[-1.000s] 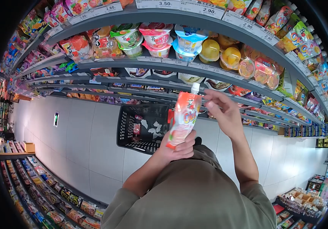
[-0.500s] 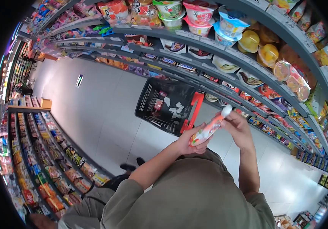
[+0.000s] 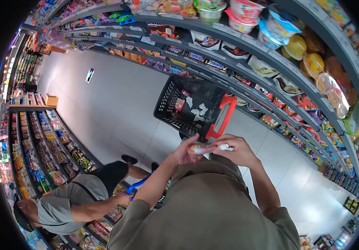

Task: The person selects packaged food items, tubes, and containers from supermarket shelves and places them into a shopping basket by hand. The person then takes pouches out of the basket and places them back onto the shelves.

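Both hands are in front of my waist on an orange-and-white drink pouch [image 3: 195, 148] with a white cap. My left hand [image 3: 182, 152] is closed around its body. At the capped end, the fingers of my right hand [image 3: 238, 151] are closed on it. The pouch lies nearly level and is partly covered by my fingers. Just beyond my hands stands a black shopping basket [image 3: 169, 118] with a red handle [image 3: 225, 118]. Inside it are a small red-and-pink packet [image 3: 180, 104] and several white pieces [image 3: 199, 112].
Snack shelves [image 3: 246, 41] curve along the right, stacked with jelly cups and bars. A lower shelf unit [image 3: 33, 146] runs down the left. Another person [image 3: 75, 200] stands close at my left, a hand on a blue handle [image 3: 137, 184]. Tiled floor [image 3: 117, 96] lies between.
The pouch has come down and toward me, turning from slanted to nearly level. My right hand has moved down and left with it. The other person shows more fully, with a blue handle now visible.
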Tool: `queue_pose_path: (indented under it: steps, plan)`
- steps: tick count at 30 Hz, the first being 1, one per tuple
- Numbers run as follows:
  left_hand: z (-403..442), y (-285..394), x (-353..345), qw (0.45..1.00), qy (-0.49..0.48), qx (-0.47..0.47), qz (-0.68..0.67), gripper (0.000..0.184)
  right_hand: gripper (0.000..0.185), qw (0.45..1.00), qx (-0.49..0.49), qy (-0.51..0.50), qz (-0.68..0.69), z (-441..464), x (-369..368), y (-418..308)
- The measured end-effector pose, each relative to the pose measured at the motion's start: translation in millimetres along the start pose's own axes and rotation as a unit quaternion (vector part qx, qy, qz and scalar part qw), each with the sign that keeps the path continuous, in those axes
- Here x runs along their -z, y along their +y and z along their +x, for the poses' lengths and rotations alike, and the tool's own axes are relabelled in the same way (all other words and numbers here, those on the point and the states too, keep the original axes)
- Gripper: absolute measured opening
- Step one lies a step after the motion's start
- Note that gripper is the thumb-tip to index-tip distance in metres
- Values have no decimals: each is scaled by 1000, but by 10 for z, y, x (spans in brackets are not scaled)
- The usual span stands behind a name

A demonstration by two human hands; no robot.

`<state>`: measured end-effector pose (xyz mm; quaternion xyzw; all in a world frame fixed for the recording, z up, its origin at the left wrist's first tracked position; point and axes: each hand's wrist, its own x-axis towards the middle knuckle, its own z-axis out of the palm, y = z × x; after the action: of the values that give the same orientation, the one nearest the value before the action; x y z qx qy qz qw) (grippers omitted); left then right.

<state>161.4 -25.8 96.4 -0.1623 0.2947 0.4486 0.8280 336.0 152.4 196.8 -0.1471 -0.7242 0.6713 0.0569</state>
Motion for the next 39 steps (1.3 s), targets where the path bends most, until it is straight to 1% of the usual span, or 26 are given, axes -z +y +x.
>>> queue_pose_path:
  steps: [1, 2, 3, 4, 5, 7, 9, 10, 12, 13, 14, 15, 17, 19, 21, 23, 24, 26, 28, 29, 31, 33, 34, 35, 37, 39]
  plan:
    - [-54, 65, 21, 989, 124, -73, 9, 63, 19, 998, -49, 23, -20, 152, -92, -49]
    - [-54, 126, 354, 984, 127, -118, 31, 61, 18, 993, -97, 48, -42, 315, -182, -79]
    - [-18, 156, 746, 985, 123, -114, 29, 61, 18, 992, -103, 50, -45, 483, -287, -25]
    - [38, 170, 1164, 950, 253, -152, 105, 57, 18, 985, -104, 84, -105, 666, -401, 101]
    - [55, 206, 1545, 890, 375, -186, 180, 53, 19, 973, -106, 119, -166, 858, -515, 215]
    - [-52, 295, 2246, 806, 426, -134, 389, 45, 20, 962, -111, 153, -198, 1302, -711, 480]
    - [-270, 350, 2857, 638, 318, -184, 676, 43, 24, 918, -141, 173, -328, 1734, -837, 1006]
    - [-343, 391, 2971, 647, 317, -179, 670, 43, 25, 910, -150, 198, -332, 1935, -905, 1356]
    - [-452, 531, 3126, 751, 399, -61, 522, 42, 27, 898, -197, 224, -323, 2270, -1023, 1983]
    - [-418, 527, 3262, 753, 400, -55, 520, 42, 30, 886, -227, 215, -342, 2447, -1055, 2201]
    - [-402, 435, 3382, 833, 422, -80, 349, 43, 31, 878, -271, 201, -340, 2587, -1078, 2444]
    - [-334, 389, 3533, 881, 431, -103, 165, 43, 33, 868, -313, 187, -337, 2763, -1086, 2653]
    - [-369, 477, 3305, 897, 425, -94, 78, 42, 32, 860, -338, 175, -340, 3045, -1137, 3428]
    - [-330, 438, 3127, 898, 415, -130, 64, 39, 30, 851, -375, 170, -327, 3307, -1162, 4141]
    - [-224, 222, 3246, 911, 395, -117, 23, 37, 30, 844, -349, 185, -362, 3558, -1201, 4969]
    - [-138, 148, 3337, 925, 371, -74, -42, 40, 29, 836, -395, 135, -355, 3908, -1130, 5499]
    - [-162, 200, 3329, 923, 376, -64, -47, 40, 30, 827, -390, 135, -380, 4038, -1119, 5761]
    - [-136, 316, 3436, 916, 326, -104, -209, 46, 32, 816, -368, 113, -431, 4286, -1137, 6515]
    - [-135, 339, 3591, 909, 348, -111, -202, 48, 33, 816, -343, 95, -455, 4501, -1055, 6984]
    - [-149, 356, 3640, 904, 364, -120, -189, 50, 39, 828, -320, 134, -440, 4542, -1065, 7165]
    - [-116, 436, 3706, 908, 367, -113, -169, 49, 46, 839, -300, 172, -421, 4580, -1122, 7510]
    - [-106, 444, 3709, 908, 370, -123, -152, 48, 42, 805, -283, 187, -487, 4522, -1164, 7702]
    - [-94, 480, 3665, 910, 375, -105, -143, 48, 44, 836, -293, 206, -416, 4524, -1127, 7513]
    - [-86, 494, 3608, 913, 369, -106, -136, 48, 36, 827, -368, 155, -395, 4515, -1077, 7243]
    - [-77, 522, 3483, 921, 364, -103, -93, 49, 38, 836, -356, 170, -383, 4349, -1036, 6790]
    - [-134, 630, 3262, 933, 335, -110, -68, 45, 40, 836, -417, 139, -328, 4110, -1010, 6302]
